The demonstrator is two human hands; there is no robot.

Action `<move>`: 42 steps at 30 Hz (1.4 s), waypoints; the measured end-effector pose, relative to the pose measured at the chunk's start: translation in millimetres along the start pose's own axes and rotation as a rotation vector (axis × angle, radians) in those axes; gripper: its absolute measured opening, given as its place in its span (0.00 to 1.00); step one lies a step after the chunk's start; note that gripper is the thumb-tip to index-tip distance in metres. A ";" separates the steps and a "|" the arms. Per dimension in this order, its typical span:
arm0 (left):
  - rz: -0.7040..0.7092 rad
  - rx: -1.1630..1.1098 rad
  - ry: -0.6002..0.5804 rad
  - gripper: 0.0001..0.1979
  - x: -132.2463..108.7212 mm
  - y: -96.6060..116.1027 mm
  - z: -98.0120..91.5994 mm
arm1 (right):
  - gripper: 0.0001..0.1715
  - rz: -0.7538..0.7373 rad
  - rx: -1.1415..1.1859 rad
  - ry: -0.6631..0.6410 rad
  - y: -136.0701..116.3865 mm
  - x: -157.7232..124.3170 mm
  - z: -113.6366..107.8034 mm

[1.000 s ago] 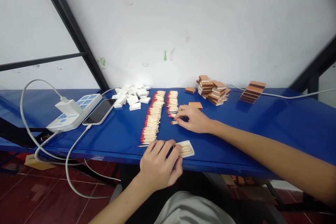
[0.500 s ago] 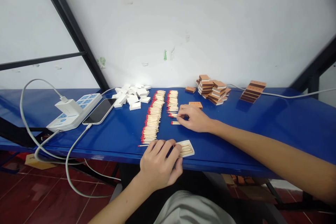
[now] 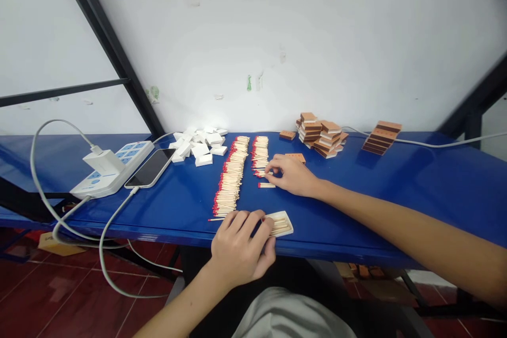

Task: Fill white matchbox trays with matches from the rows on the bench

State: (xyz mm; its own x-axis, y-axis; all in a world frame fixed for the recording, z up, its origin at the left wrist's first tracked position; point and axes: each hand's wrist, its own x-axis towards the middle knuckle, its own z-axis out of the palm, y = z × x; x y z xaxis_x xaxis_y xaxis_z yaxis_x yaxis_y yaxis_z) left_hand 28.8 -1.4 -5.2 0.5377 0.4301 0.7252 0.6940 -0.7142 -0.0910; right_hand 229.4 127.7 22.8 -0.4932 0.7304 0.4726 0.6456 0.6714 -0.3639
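Note:
My left hand (image 3: 243,245) is closed on a white matchbox tray (image 3: 292,230) at the table's front edge; several matches lie in the tray. Further back, my right hand (image 3: 291,174) is pinched at the near end of the shorter row of red-tipped matches (image 3: 260,150). What its fingertips hold is too small to make out. Just below those fingertips lie a few loose matches (image 3: 266,185). A longer match row (image 3: 232,177) runs to the left, its near end beside my left hand. An orange matchbox sleeve (image 3: 297,157) is partly hidden behind my right hand.
White trays (image 3: 200,142) are heaped at the back left. Stacked matchboxes (image 3: 321,134) and brown sleeves (image 3: 382,138) stand at the back right. A phone (image 3: 151,168), a power strip (image 3: 114,169) and white cables occupy the left side of the blue table (image 3: 356,179).
My right hand has shifted slightly left and back, showing more of the loose matches below its fingertips. My left hand and the tray have stayed in place.

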 end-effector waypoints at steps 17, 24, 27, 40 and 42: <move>0.002 -0.006 0.011 0.10 -0.5 -0.4 -1.0 | 0.06 0.023 0.023 -0.006 5.1 1.6 2.7; -0.001 -0.002 0.008 0.10 0.5 -0.8 -1.5 | 0.04 0.007 0.035 -0.013 4.3 1.9 1.3; 0.003 -0.002 0.010 0.10 0.6 -0.5 -2.6 | 0.05 0.013 0.048 -0.028 3.4 2.3 0.0; 0.002 0.003 0.010 0.10 1.3 0.0 -1.6 | 0.06 -0.015 0.056 -0.018 1.0 2.3 -1.9; 0.001 0.007 0.013 0.10 1.8 0.4 -2.4 | 0.06 -0.024 0.056 -0.015 0.2 2.1 -2.1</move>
State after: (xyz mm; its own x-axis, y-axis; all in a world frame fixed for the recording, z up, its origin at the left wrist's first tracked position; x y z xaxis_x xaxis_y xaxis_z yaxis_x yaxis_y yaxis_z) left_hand 28.9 -2.2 -2.3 0.5322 0.4220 0.7340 0.6968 -0.7107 -0.0966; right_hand 229.8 129.1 25.4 -0.5174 0.7155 0.4695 0.5998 0.6945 -0.3973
